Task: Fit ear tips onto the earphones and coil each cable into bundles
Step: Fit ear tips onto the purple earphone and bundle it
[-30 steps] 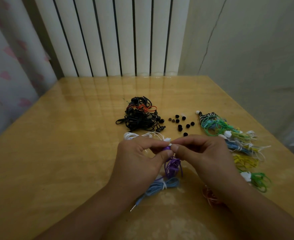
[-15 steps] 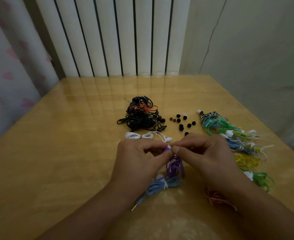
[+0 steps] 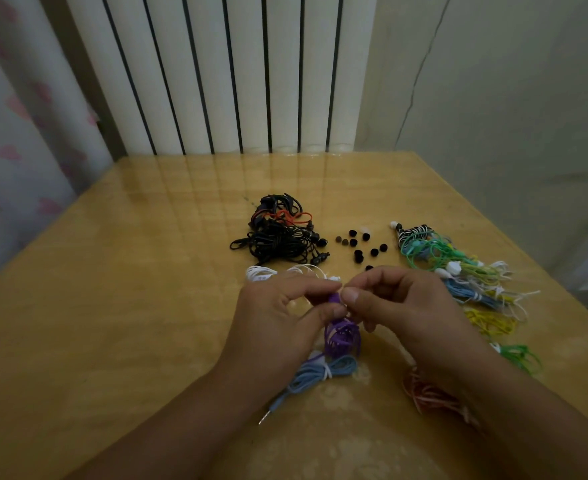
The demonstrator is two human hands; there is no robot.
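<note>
My left hand [image 3: 278, 320] pinches the purple earbud [image 3: 335, 298] of a purple earphone whose coiled cable [image 3: 341, 337] hangs below it. My right hand [image 3: 407, 306] meets it from the right, thumb and fingers pinched at the bud; whatever it holds there is hidden. Several loose black ear tips [image 3: 362, 244] lie on the table beyond my hands. A tied light-blue bundle [image 3: 320, 374] lies under my wrists, its plug pointing left and down.
A tangle of black earphones [image 3: 278, 233] lies at the centre back, a white earphone [image 3: 261, 273] just before it. Coloured tied bundles [image 3: 459, 271] line the right side, an orange one [image 3: 424, 393] under my right forearm. The yellow table [image 3: 112, 306] ends at a radiator and wall.
Both hands stay together on the purple earbud with only small finger shifts. The view has tilted slightly.
</note>
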